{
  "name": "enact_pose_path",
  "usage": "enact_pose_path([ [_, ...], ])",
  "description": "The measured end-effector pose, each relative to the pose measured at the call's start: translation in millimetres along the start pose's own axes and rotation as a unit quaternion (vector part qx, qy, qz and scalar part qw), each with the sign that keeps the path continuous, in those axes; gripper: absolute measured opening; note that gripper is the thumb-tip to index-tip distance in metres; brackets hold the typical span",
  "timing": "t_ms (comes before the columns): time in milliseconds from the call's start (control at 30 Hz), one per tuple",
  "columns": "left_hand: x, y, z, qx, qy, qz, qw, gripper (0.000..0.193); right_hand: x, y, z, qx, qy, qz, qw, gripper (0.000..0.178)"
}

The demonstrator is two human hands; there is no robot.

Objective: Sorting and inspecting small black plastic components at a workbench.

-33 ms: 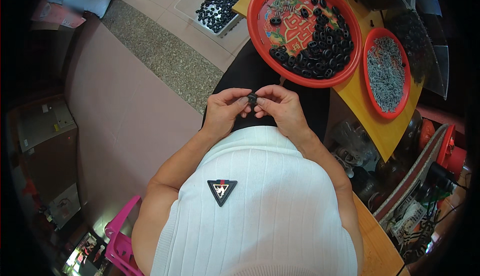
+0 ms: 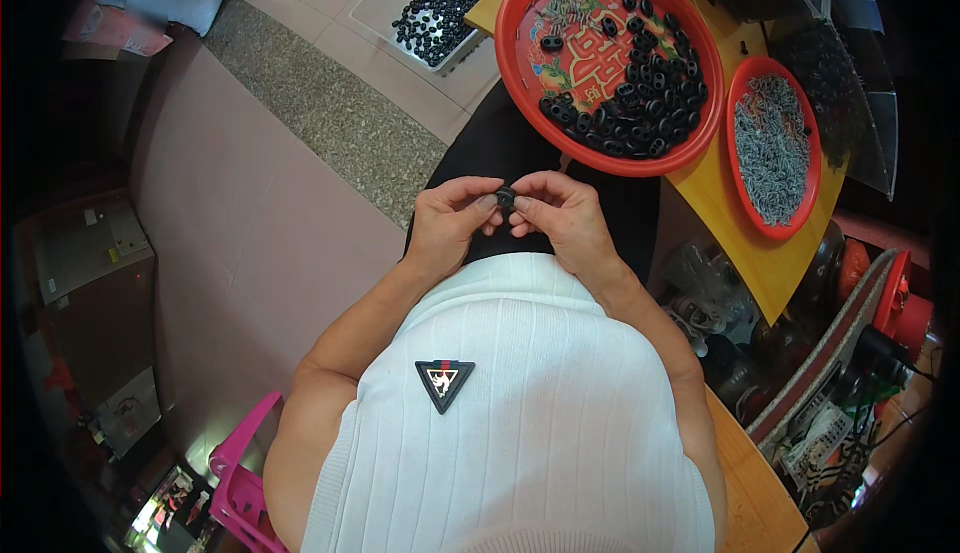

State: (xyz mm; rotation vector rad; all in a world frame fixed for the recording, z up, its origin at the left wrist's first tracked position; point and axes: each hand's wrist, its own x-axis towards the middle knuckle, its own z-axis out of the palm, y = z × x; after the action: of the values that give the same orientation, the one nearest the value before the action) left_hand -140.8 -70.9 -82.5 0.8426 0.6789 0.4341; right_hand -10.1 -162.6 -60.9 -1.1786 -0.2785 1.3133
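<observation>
Above my lap, my left hand and my right hand meet fingertip to fingertip. Pinched between both thumbs and forefingers is a small black plastic cord lock, mostly covered by the fingers. Ahead and to the right, a large round red tray holds many black cord lock pieces with paired holes, heaped toward its near right side. A small pile of metal springs lies at that tray's far left. Farther right, a smaller oval red tray is filled with small metal springs.
Both trays rest on a yellow board. A clear plastic box with small black parts stands on the floor ahead. A pink plastic chair is at the lower left. Clear panels, bags, cables and a power strip crowd the right side.
</observation>
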Motion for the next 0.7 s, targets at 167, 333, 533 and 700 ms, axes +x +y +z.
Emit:
enact_pose_path([
  [167, 2.6, 3.3, 3.1, 0.008, -0.020, 0.011, 1.000, 0.017, -0.9, -6.0, -2.5, -0.019, 0.000, -0.005, 1.000, 0.012],
  [333, -1.0, 12.2, 7.2, 0.083, -0.063, 0.026, 0.994, 0.017, -6.9, -2.5, -0.6, -0.056, 0.010, -0.033, 0.998, 0.007],
  [533, -3.3, 25.8, 15.5, -0.007, -0.087, 0.008, 0.996, 0.020, -26.6, -52.8, -5.0, -0.168, 0.026, -0.042, 0.985, 0.009],
  [700, 12.6, 44.8, 26.2, 0.040, -0.153, 0.061, 0.985, 0.023, -61.1, -134.0, -35.2, -0.148, 0.133, -0.170, 0.965, 0.011],
])
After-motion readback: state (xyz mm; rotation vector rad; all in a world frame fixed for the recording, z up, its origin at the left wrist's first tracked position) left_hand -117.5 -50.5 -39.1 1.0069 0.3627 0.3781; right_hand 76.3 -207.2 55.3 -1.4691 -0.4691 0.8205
